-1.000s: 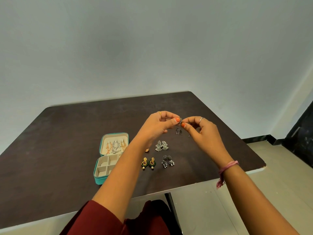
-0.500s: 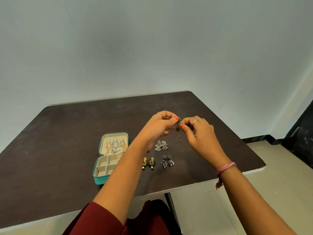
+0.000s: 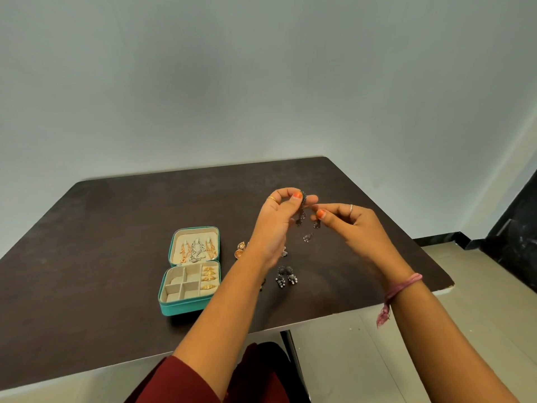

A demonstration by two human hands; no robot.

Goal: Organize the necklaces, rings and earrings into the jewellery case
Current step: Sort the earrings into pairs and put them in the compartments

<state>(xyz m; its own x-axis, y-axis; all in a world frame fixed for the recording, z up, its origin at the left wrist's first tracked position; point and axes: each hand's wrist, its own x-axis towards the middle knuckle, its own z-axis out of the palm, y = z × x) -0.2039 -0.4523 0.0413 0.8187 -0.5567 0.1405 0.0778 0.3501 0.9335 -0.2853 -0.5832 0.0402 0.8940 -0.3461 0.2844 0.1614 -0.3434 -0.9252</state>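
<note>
While both hands are hovering above the dark desk [image 3: 116, 228], the left hand [image 3: 279, 219] is pinching a dark dangling earring [image 3: 302, 210] between thumb and curled fingers. The right hand [image 3: 348, 225] is pinching something small at its fingertips, with a second dark earring [image 3: 316, 224] hanging just beneath; the exact grip is too small to tell. A teal jewellery case [image 3: 189, 306] is lying open on the desk to the left, with necklaces [image 3: 197, 250] hanging in its lid and gold rings [image 3: 209, 277] sitting in its right-hand compartment. Near the left forearm, a gold earring [image 3: 240, 250] and a pair of dark jhumka earrings [image 3: 286, 277] are resting on the desk.
</note>
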